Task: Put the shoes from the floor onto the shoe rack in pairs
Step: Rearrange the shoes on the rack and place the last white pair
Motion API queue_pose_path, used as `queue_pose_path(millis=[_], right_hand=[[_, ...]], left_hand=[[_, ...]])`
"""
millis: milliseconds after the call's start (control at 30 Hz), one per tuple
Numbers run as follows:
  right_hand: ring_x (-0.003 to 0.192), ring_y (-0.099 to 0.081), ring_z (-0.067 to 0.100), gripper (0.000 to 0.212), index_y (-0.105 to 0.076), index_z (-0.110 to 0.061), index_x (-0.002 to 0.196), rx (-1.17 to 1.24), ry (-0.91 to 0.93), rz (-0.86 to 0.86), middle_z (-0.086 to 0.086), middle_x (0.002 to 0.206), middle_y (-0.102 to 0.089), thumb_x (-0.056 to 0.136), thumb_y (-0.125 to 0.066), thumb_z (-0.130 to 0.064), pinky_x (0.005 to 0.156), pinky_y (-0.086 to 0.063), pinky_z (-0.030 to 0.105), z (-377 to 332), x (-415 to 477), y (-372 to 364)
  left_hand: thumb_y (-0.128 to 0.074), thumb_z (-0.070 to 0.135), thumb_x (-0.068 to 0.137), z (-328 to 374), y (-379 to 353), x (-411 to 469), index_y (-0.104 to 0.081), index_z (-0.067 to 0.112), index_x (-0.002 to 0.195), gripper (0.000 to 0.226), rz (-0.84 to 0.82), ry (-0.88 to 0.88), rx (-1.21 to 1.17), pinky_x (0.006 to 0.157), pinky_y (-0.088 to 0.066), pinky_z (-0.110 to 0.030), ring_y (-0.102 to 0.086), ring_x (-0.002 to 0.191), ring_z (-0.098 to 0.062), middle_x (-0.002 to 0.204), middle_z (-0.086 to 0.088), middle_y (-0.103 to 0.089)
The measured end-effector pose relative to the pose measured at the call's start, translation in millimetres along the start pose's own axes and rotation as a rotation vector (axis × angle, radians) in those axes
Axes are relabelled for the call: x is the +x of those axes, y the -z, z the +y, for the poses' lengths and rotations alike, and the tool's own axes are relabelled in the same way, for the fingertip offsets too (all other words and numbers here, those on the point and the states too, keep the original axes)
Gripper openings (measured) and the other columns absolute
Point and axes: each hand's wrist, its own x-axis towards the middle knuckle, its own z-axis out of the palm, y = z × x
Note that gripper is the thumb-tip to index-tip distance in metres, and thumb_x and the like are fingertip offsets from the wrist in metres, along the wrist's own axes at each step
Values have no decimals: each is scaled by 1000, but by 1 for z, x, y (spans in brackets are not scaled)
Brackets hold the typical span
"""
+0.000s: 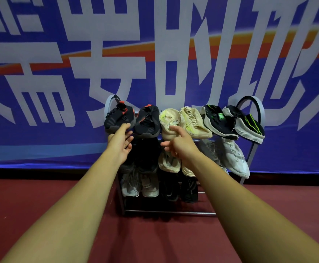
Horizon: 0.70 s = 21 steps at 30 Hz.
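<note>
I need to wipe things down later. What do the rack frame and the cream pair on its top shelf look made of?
Rack frame: likely metal tube, glossy grey, with glints along bars. Cream pair: seemingly knit fabric, matte, woven texture and laces.

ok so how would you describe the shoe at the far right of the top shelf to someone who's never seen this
Find the metal shoe rack standing against the blue banner and follow its top shelf to the right end. The last shoe there is black with a neon green stripe along it, and unlike its neighbours it shows a pale ribbed sole edge.
</note>
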Motion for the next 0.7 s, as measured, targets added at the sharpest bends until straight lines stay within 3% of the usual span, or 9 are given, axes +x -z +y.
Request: queue_pose_path(millis=[100,233,367,500,700], right_hand=[[65,-59,18,63,-46,-34,135,1,24,11,18,97,-69,90,-34,8,41,-40,19,4,3,1],[64,-59,19,59,-44,-38,138,-21,65,99,7,101,-67,89,-49,-7,50,-46,25,11,8,1],[66,-60,18,30,-52,-32,122,-37,85,141,0,91,-64,93,-52,-22,51,-42,25,7,6,2],[49,-51,11,2,-57,-22,97,70,85,135,5,85,-60,95,-55,-21,45,-38,22,6,9,6],[48,-44,9,18,-51,-19,81,226,131,146,1,67,-52,94,-63,-24,38,-32,17,-2,1,17]], left_hand=[[-69,23,86,-7,-9,-5,-63,18,85,8,9,-10,3,55,-37,-22,-59,71,-9,86,3,-66],[-67,18,87,-16,-25,-12,-62,18,84,5,7,-83,107,50,-36,-20,-53,64,-7,77,5,-59],[-65,19,86,-24,-38,-22,-66,18,89,3,29,-244,260,58,-41,-27,-51,64,-11,72,1,-58],[-64,13,87,-30,-46,-32,-68,12,92,6,-71,-300,379,60,-43,-24,-54,67,-12,76,1,-62],[-62,16,89,-32,-45,-31,-69,11,91,9,-94,-313,468,64,-45,-26,-56,71,-13,79,-2,-65]])
